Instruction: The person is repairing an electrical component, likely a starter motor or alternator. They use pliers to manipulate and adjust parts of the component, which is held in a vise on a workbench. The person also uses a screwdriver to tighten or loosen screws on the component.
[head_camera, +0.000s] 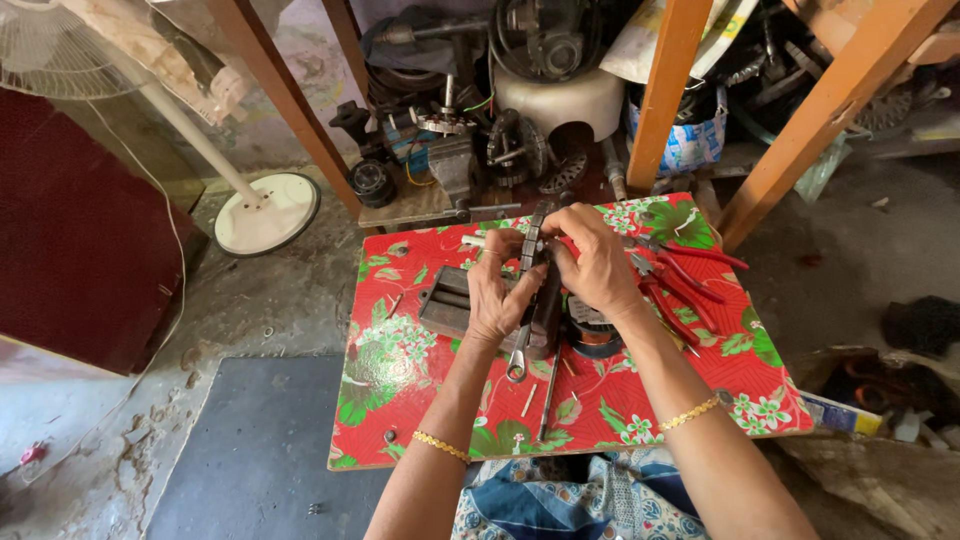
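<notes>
**Two hands gripped a dark metal part over a flowered work board**

Seen from above, a person sat at a small board (420, 400) covered in red cloth with green leaves and white flowers. Both hands met near the far middle of the board. The left hand (497, 290) and the right hand (597, 265) were close together, fingers curled around a dark, narrow metal part (541, 285) held upright between them. The fingers were closed on it from both sides, thumbs near its top. Each wrist wore a thin gold bracelet.

Just below the hands, a silver wrench (519, 355) lay on the board, its ring end toward the person. A slim metal rod (549, 390) lay beside it. To the left of the hands sat a grey rectangular metal frame (450, 305), partly hidden by the left hand. Under the right wrist rested a round coil of copper-coloured wire (592, 338). To the right lay red-handled pliers (680, 285), near the right hand but not touched.

Beyond the board, orange wooden legs (665, 95) framed a heap of old motor parts (480, 130). A white fan stand (265, 210) stood on the concrete floor to the left.
</notes>
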